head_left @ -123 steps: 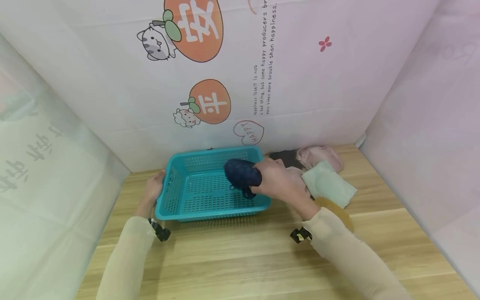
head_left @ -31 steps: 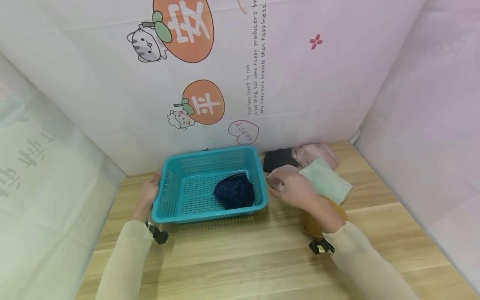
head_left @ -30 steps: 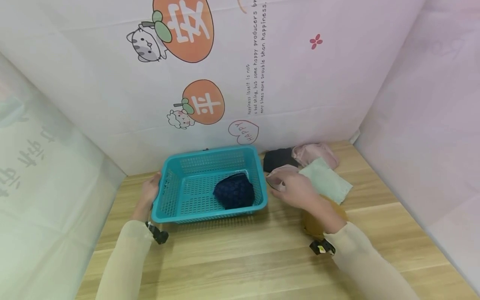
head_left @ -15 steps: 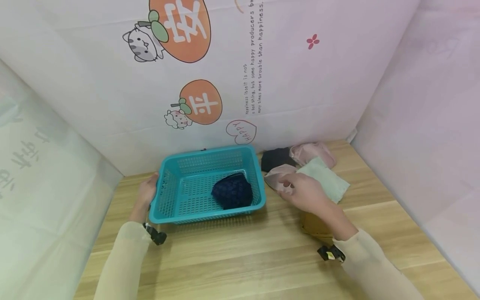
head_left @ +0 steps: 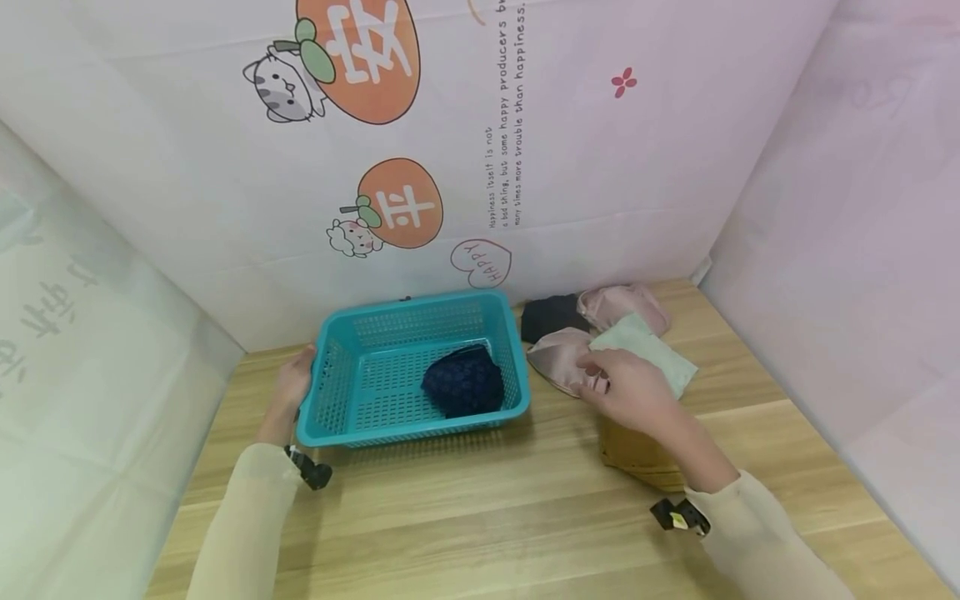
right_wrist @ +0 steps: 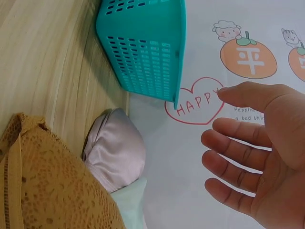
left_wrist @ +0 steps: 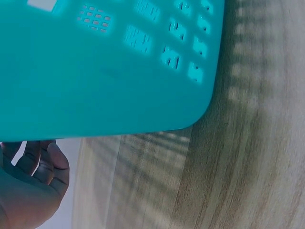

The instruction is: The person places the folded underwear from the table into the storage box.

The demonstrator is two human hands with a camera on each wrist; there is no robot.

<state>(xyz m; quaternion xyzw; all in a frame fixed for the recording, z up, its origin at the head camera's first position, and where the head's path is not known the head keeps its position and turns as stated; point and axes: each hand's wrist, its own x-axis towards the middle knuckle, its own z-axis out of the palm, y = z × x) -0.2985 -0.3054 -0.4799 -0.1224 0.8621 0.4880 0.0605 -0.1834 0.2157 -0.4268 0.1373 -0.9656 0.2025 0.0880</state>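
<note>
In the head view my left hand [head_left: 294, 375] grips the left end of a turquoise plastic basket [head_left: 327, 417], with its fingers at the rim. A folded navy lace bra [head_left: 465, 381] lies in the basket's right half. To the right of the basket, my right hand [head_left: 632, 390] hovers with loosely bent fingers and nothing in them. Its fingertips overlap the edge of a folded pink satin bra [head_left: 557, 354]. Below the hand is a mustard lace bra [head_left: 637, 454], partly hidden by the wrist; the right wrist view shows its patterned lace [right_wrist: 57, 181] up close.
Behind the pink bra lie a black folded piece [head_left: 551, 318] and another pink satin piece [head_left: 626, 307]. A pale mint cloth piece [head_left: 656, 354] sits beside them. A printed white sheet [head_left: 570, 183] walls off the back and sides of the wooden table [head_left: 465, 517].
The right hand earlier held the navy bra over the basket; that bra now lies inside. Since then, the hand went to the nearer pink bra, let it go, and drew back rightward.
</note>
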